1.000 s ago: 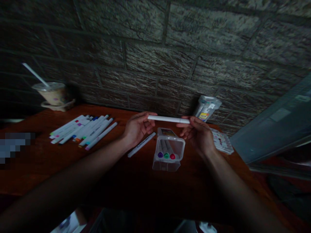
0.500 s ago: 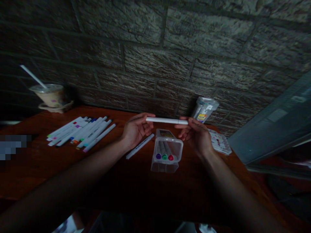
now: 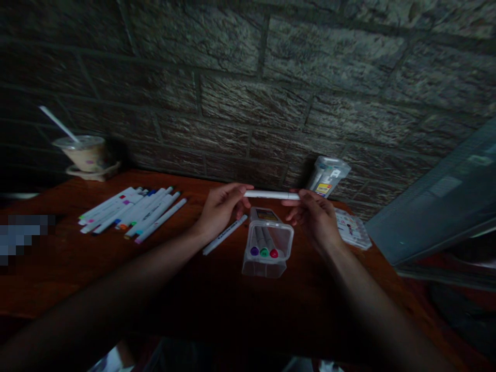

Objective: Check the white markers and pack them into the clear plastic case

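Observation:
A white marker (image 3: 271, 195) is held level in the air between my two hands. My left hand (image 3: 222, 207) pinches its left end, and my right hand (image 3: 315, 214) grips the right end, near the cap seam. Just below and nearer to me, a clear plastic case (image 3: 264, 268) lies on the table with three markers (image 3: 264, 243) inside, their ends purple, green and red. Another white marker (image 3: 225, 235) lies slanted on the table, beside my left wrist.
To the left, several white markers (image 3: 132, 212) lie in a loose pile. Behind it stands a drink cup (image 3: 86, 154) with a straw in a cardboard holder. A clear container (image 3: 329, 175) leans by the brick wall, and a flat clear case (image 3: 352, 228) lies right of my hand.
My left hand has shifted slightly right along the marker, and the marker has turned a little so that dark print shows on it. The view has moved slightly.

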Demonstrator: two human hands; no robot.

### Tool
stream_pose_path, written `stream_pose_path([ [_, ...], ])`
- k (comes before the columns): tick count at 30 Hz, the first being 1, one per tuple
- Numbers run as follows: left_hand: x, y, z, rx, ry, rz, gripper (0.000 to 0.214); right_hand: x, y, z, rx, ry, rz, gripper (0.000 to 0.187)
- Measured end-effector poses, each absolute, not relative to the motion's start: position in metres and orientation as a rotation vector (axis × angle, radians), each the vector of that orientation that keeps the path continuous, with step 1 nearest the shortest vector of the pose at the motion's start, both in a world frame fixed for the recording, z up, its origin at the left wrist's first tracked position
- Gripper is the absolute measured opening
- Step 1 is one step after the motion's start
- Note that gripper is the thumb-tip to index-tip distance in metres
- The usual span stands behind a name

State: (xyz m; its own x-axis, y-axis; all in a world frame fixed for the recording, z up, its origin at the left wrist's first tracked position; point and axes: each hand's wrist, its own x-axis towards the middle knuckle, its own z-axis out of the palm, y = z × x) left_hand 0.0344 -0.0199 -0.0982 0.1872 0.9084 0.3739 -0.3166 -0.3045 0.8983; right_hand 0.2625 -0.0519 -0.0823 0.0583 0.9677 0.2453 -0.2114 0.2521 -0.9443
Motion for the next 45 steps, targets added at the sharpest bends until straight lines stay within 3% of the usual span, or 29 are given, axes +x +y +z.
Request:
stream_pose_path([
  [19, 0.034, -0.0232, -0.1012, 1.542, 0.778, 1.396, 0.014, 0.2574, -0.0525, -0.087, -0.929, -1.272, 0.882, 0.024],
  [32, 0.0338, -0.0218, -0.101, 1.604, 0.854, 1.445, 0.025, 0.2572, -0.052, -0.0875, -0.958, -1.281, 0.859, 0.024],
  [45, 0.0347, -0.0202, -0.0996, 1.516, 0.812, 1.45, 0.02, 0.2586, -0.0521, -0.0854, -0.919, -1.246, 0.903, 0.022],
])
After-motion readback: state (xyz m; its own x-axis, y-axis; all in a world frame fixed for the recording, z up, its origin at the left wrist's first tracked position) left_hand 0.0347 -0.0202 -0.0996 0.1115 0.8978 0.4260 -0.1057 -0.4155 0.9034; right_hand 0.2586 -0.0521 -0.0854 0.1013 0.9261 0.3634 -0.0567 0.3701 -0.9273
